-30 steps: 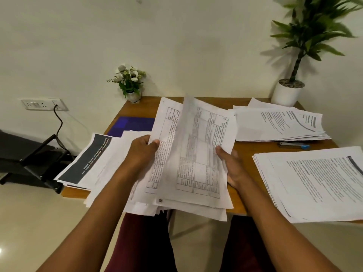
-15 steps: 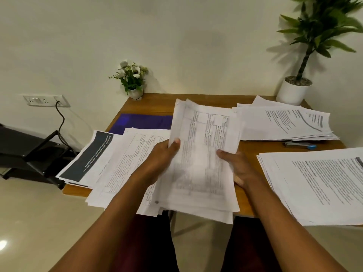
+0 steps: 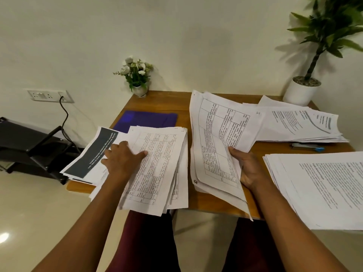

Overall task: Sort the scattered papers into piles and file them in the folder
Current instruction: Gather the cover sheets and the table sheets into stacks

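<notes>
1. Nearest, the left hand (image 3: pixel 123 160) lay flat, fingers spread, pressing the white pile of table-printed sheets (image 3: pixel 157 173). That pile overhung the wooden table (image 3: pixel 169 101) at its front edge and could slide off if nudged.
2. The right hand (image 3: pixel 249 169) gripped a curling white sheaf of gridded pages (image 3: pixel 218 142); loose leaves might spill.
3. Farther back, the dark blue flat folder (image 3: pixel 147 118) lay partly covered, bare wood beyond it.

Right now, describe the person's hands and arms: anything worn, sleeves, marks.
The left hand and right hand are bare: no gloves, and no ring on the fingers that show. The left forearm and right forearm are uncovered down to the picture's edge, with no sleeve, watch or bracelet in sight.
</notes>
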{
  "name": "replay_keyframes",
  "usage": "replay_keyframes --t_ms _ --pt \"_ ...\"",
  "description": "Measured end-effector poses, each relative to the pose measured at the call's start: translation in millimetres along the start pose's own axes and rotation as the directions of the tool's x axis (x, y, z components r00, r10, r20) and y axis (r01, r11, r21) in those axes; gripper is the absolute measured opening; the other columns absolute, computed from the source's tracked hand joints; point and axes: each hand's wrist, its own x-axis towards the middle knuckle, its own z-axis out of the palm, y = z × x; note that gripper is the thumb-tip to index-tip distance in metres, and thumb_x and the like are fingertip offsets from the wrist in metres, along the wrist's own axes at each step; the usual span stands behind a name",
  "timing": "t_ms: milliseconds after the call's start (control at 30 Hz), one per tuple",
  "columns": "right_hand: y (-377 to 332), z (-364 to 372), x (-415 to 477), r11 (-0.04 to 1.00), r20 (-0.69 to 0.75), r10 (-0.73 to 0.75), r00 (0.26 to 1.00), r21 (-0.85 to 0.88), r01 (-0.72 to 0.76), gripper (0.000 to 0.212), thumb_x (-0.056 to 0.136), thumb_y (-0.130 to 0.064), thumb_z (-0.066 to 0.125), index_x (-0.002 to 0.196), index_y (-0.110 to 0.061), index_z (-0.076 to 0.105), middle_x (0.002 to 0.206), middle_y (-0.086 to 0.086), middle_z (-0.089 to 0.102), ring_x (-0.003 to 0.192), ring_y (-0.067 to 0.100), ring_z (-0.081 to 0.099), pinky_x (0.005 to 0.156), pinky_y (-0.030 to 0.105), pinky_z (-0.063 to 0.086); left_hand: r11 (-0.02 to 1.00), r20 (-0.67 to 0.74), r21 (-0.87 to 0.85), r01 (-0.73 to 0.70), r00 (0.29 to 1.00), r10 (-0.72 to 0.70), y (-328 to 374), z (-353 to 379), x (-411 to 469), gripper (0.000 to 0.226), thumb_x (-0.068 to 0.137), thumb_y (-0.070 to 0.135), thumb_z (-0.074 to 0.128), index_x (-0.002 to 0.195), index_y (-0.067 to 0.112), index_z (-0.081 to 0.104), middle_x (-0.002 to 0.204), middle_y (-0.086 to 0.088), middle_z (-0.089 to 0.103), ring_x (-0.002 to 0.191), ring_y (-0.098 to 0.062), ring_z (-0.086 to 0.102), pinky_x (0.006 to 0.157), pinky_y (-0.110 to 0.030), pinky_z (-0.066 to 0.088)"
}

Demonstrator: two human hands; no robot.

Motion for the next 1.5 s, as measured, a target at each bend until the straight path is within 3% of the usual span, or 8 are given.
replay_keyframes --t_ms 200,400,567,700,767,1100,1333,1500 --pt "0.1 0.9 -1.3 1.0 0.006 -0.004 1.0 -0.006 0.004 0.054 0.087 -0.006 0.066 0.14 -0.005 0.058 0.135 0.022 0.063 0.119 0.04 0.064 0.089 0.051 0.058 0.998 0.032 -0.027 0.061 0.998 -0.061 -1.4 -6.9 5.7 0.109 0.071 0.069 0.079 0.153 0.016 0.032 0.157 -0.024 0.033 0.145 -0.046 0.033 0.114 -0.064 0.029" --pt "1.6 -3.7 2.6 1.0 -0.01 -0.024 1.0 -0.008 0.024 0.053 0.089 -0.007 0.067 0.141 -0.007 0.058 0.141 0.022 0.058 0.13 0.043 0.055 0.109 0.064 0.041 1.0 -0.092 0.005 -0.025 0.995 0.025 -6.0 -3.9 10.4 0.094 0.073 0.059 0.084 0.147 0.016 0.044 0.142 -0.019 0.048 0.13 -0.044 0.051 0.104 -0.064 0.041" --pt "1.8 -4.8 2.8 1.0 -0.012 -0.024 1.0 -0.005 0.024 0.049 0.092 -0.006 0.064 0.141 -0.006 0.058 0.139 0.022 0.06 0.129 0.043 0.057 0.107 0.062 0.043 0.994 -0.146 -0.072 -0.077 0.987 0.066 -9.0 -1.0 9.3 0.062 0.086 0.031 0.08 0.141 0.018 0.055 0.138 -0.013 0.059 0.124 -0.037 0.058 0.101 -0.057 0.046" --pt "2.2 -5.2 2.9 0.999 0.001 -0.035 0.999 -0.003 0.035 0.05 0.093 -0.007 0.065 0.142 -0.008 0.057 0.141 0.022 0.058 0.13 0.043 0.055 0.109 0.064 0.041 0.984 -0.217 -0.147 -0.104 0.974 0.07 -9.7 -2.4 5.9 0.012 0.096 0.026 0.068 0.104 0.017 0.07 0.1 -0.006 0.071 0.079 -0.018 0.06 0.072 -0.039 0.046" --pt "2.1 -5.2 3.3 1.0 0.004 -0.031 1.0 0.006 0.031 0.05 0.093 -0.007 0.065 0.143 -0.008 0.056 0.142 0.022 0.058 0.13 0.043 0.056 0.107 0.063 0.043 0.98 -0.225 -0.174 -0.099 0.973 0.059 -9.7 -4.5 5.4 0.012 0.098 0.028 0.065 0.093 0.017 0.068 0.09 -0.003 0.069 0.067 -0.012 0.052 0.068 -0.038 0.044" --pt "2.6 -5.1 4.4 0.999 0.023 -0.019 1.0 0.029 0.019 0.053 0.093 -0.008 0.064 0.145 -0.009 0.054 0.143 0.022 0.057 0.131 0.042 0.055 0.098 0.055 0.053 0.972 -0.278 -0.038 -0.234 0.936 0.215 -13.9 -20.7 14.6 0.026 0.102 0.018 0.051 0.1 0.014 0.077 0.098 -0.016 0.075 0.08 -0.039 0.068 0.073 -0.043 0.051" --pt "3.0 -7.8 4.4 1.0 0.01 -0.019 1.0 -0.003 0.019 0.053 0.091 -0.011 0.069 0.142 -0.01 0.058 0.142 0.021 0.058 0.13 0.044 0.055 0.105 0.06 0.045 0.958 -0.302 0.082 -0.273 0.91 0.285 -16.9 -22.0 14.4 0.038 0.107 0.018 0.046 0.142 0.022 0.06 0.105 -0.022 0.073 0.088 -0.044 0.07 0.078 -0.054 0.057" --pt "2.7 -7.3 3.6 1.0 0.013 -0.027 1.0 -0.012 0.027 0.056 0.087 -0.012 0.074 0.141 -0.01 0.059 0.14 0.021 0.06 0.128 0.042 0.058 0.102 0.058 0.048 0.956 -0.312 0.002 -0.294 0.908 0.28 -18.6 -19.9 12.7 0.027 0.103 0.016 0.052 0.121 0.013 0.071 0.111 -0.018 0.073 0.089 -0.04 0.07 0.08 -0.055 0.06"
